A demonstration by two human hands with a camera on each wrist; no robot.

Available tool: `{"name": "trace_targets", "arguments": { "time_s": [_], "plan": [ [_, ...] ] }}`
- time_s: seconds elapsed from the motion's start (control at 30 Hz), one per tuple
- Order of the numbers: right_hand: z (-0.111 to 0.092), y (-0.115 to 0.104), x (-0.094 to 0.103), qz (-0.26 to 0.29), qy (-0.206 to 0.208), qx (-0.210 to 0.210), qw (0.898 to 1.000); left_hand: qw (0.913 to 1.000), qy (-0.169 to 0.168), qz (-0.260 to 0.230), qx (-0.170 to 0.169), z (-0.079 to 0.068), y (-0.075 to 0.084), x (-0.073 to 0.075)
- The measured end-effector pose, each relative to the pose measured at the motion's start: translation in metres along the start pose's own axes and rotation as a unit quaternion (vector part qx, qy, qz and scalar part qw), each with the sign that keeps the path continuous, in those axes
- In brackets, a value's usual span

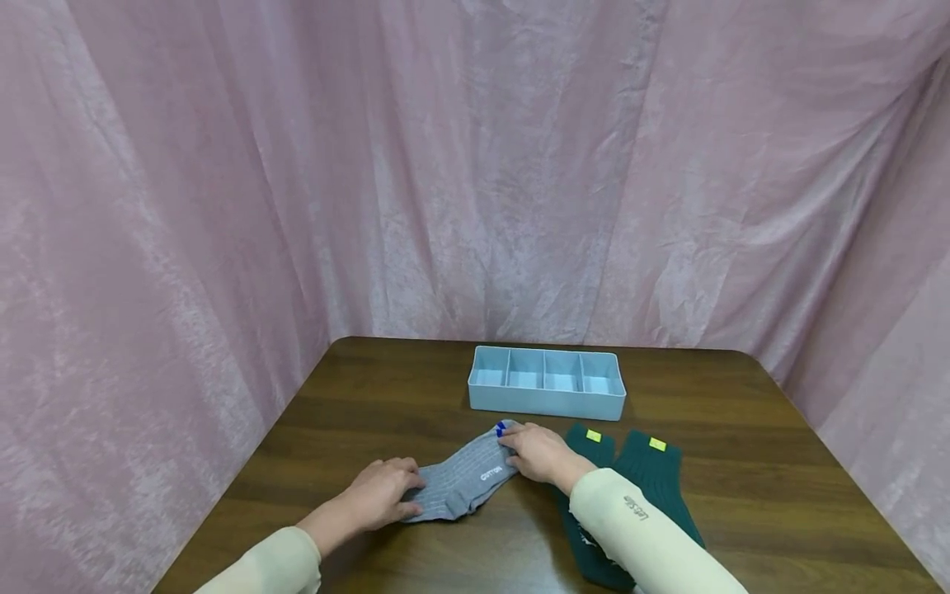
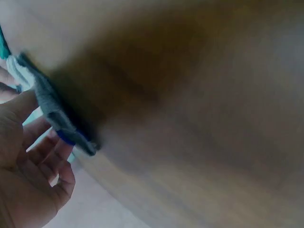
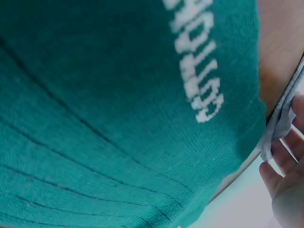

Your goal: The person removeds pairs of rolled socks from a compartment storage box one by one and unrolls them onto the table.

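A grey ribbed sock (image 1: 469, 477) with white lettering lies slantwise on the table between both hands. My left hand (image 1: 380, 492) grips its near left end, thumb at the near edge and fingers over the top. At the far right end, by a blue mark, my right hand (image 1: 540, 452) pinches the sock with fingers on top. In the left wrist view the grey sock (image 2: 50, 104) shows edge-on beside the left hand (image 2: 33, 161). Two dark green socks (image 1: 656, 470) with yellow labels lie under the right forearm, which partly hides them. A green sock (image 3: 118, 118) fills most of the right wrist view.
A light blue box (image 1: 545, 403) with several compartments in a row stands at the back of the wooden table (image 1: 393, 388), beyond the socks. Pink curtains (image 1: 475, 165) hang behind the table and along its sides.
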State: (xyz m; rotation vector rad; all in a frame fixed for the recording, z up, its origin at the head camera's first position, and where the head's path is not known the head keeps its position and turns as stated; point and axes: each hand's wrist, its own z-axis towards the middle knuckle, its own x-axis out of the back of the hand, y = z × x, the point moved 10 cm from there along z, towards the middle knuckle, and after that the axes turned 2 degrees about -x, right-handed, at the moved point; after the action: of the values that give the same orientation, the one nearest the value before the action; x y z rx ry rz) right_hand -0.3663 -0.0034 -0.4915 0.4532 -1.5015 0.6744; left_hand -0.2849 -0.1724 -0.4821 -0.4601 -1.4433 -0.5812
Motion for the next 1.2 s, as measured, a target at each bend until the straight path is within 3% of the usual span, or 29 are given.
{"name": "trace_targets", "arguments": {
  "time_s": [0.17, 0.63, 0.93, 1.2],
  "plan": [
    [-0.004, -0.003, -0.002, -0.032, -0.011, -0.009, 0.999, 0.9996, -0.023, 0.010, -0.009, 0.004, -0.006, -0.002],
    [-0.015, -0.019, 0.000, -0.097, -0.007, -0.010, 0.995, 0.9978, -0.052, 0.034, 0.023, 0.024, -0.035, 0.002],
    [-0.025, -0.035, 0.003, -0.118, 0.011, 0.005, 0.993, 0.9981, -0.034, 0.050, 0.015, 0.040, -0.052, -0.001],
    [-0.030, -0.032, 0.004, -0.090, 0.020, -0.005, 0.996, 0.9984, 0.004, 0.055, -0.011, 0.040, -0.052, 0.002]
  ]
}}
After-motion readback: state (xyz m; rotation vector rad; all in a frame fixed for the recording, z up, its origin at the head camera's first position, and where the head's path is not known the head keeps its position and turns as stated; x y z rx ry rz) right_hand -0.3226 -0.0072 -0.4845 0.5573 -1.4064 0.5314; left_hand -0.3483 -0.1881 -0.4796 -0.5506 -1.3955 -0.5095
